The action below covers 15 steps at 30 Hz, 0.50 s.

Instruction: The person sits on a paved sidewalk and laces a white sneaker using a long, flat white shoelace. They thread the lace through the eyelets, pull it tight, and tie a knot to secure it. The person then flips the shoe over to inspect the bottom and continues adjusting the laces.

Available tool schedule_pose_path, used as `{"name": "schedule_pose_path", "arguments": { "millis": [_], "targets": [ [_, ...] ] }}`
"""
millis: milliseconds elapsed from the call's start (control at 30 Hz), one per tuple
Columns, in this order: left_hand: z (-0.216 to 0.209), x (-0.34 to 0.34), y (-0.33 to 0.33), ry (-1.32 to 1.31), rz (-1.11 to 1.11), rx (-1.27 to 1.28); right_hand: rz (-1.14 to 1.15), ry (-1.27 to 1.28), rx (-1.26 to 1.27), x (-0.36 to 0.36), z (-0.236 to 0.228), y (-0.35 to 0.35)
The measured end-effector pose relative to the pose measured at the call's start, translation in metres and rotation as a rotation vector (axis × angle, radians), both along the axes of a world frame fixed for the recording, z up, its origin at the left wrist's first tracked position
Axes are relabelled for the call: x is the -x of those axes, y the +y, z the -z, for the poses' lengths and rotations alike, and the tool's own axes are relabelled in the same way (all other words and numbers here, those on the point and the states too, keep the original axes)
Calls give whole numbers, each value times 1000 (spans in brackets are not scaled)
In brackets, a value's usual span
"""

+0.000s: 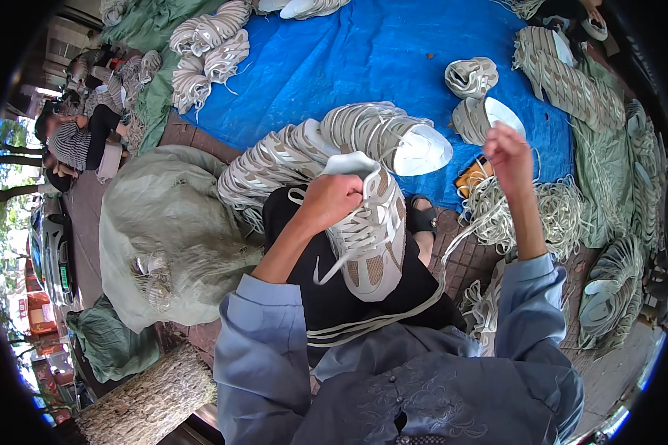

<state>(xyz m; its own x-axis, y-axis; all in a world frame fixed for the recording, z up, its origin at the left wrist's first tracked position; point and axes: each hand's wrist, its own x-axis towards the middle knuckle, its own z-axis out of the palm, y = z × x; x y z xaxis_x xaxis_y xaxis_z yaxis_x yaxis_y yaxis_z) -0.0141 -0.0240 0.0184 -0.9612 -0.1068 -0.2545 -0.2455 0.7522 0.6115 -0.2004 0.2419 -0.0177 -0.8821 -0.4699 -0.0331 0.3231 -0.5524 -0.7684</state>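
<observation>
A beige and white sneaker upper point(378, 256) rests over my lap, toe toward me, its front crisscrossed with white laces. My left hand point(338, 200) is closed on the upper at its collar, beside the tongue. A loose lace end hangs at the shoe's left side. My right hand point(510, 152) is raised to the right, away from the shoe, its fingers curled together; whatever they pinch, if anything, is too small to make out. Long pale laces point(393, 319) lie across my lap and run up toward a tangled heap of laces point(564, 215) below the right hand.
Nested rows of similar uppers point(274, 163) lie just beyond my knees on a blue tarp point(319, 67). More uppers point(564, 81) stretch along the right. An orange-brown object point(473, 175) sits by the lace heap. At left are a grey-green sack point(178, 237) and a seated person point(82, 144).
</observation>
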Motion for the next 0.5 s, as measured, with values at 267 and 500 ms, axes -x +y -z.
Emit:
{"name": "schedule_pose_path", "arguments": {
  "millis": [267,500],
  "targets": [
    [-8,-3,1,41,17,49,-335,996,-727,-108,-49,-102],
    [1,-3,0,121,-6,45,-170,1515,-976,-116,-19,-125]
  ]
}}
